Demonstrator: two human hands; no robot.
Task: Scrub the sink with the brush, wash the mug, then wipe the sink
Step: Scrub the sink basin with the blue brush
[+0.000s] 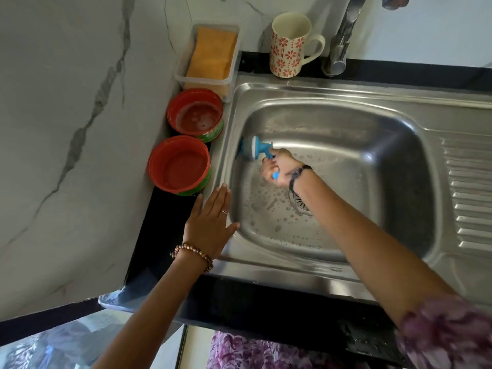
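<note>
I'm seeing a blue brush (257, 148), a cream mug (288, 45) showing red flowers, two red bowls (179, 165), an orange sponge (211, 51).

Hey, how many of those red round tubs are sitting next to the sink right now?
2. Both stand on the dark counter left of the sink: the far red tub just in front of the clear sponge box, the near red tub just beyond the left hand. None looks hidden.

Blue brush (254, 148) against wet sink's (332, 91) left wall.
</note>
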